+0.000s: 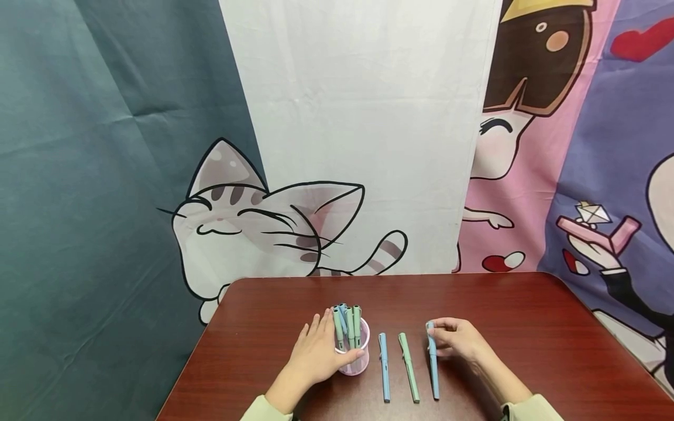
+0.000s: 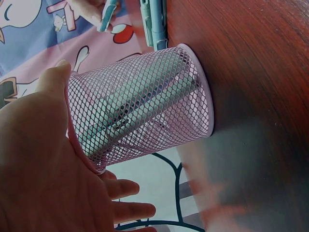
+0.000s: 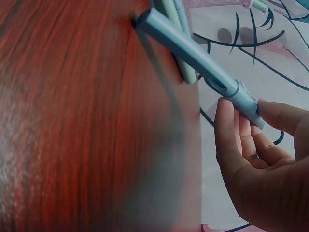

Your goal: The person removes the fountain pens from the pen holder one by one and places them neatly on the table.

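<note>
A pink mesh pen holder (image 2: 145, 104) stands upright on the table with several green and blue pens (image 1: 350, 327) in it. Against its rim lies my left hand (image 1: 314, 351), fingers extended along the far side and thumb across the near edge. Between thumb and fingers, my right hand (image 1: 460, 339) pinches the capped end of a blue pen (image 3: 193, 55). In the right wrist view that pen slants, its other end low over the tabletop; whether it touches I cannot tell. To its left, a green pen (image 1: 409, 367) and another blue pen (image 1: 384, 367) lie side by side.
The reddish-brown wooden table (image 1: 253, 327) has rounded far corners. Behind it hangs a cartoon-printed cloth (image 1: 368, 117) with a cat and figures. The two lying pens sit between the holder and my right hand.
</note>
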Demonstrator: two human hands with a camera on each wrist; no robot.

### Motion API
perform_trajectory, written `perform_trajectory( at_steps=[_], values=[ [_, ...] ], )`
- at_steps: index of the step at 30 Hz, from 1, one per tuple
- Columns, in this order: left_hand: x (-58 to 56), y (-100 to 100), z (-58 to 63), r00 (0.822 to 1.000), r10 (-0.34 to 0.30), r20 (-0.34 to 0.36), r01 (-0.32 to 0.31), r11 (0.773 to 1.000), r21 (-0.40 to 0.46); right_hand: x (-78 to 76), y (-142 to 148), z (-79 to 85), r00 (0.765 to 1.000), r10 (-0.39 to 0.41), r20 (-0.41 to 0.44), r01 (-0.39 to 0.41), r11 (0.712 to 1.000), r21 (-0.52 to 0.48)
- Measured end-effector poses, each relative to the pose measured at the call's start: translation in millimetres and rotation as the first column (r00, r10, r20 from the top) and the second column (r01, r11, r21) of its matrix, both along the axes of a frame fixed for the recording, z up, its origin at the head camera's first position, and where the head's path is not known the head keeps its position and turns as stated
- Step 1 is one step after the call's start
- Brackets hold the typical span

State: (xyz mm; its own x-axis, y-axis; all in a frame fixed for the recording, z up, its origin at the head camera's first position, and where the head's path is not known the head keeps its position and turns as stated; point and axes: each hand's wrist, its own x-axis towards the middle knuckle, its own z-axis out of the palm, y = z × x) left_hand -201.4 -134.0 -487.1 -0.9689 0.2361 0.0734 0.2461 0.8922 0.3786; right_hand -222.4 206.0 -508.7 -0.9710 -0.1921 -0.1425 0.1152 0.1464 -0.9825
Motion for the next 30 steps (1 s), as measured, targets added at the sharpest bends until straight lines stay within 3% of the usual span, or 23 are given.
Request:
perform_trajectory(
  at_steps=[16,30],
  values=[
    [-0.9,0,0.6,1.0,-0.003,0.0,0.003,1.0,-0.004,-12.3,4,-15.9,0.998,0.061,0.026,-0.063,0.995,0.079],
    [-1.6,1,2.9,1.0,-0.001,0.0,0.001,1.0,0.004,-21.8,-9,-18.4,0.996,-0.055,0.075,0.033,0.964,0.264]
  ],
)
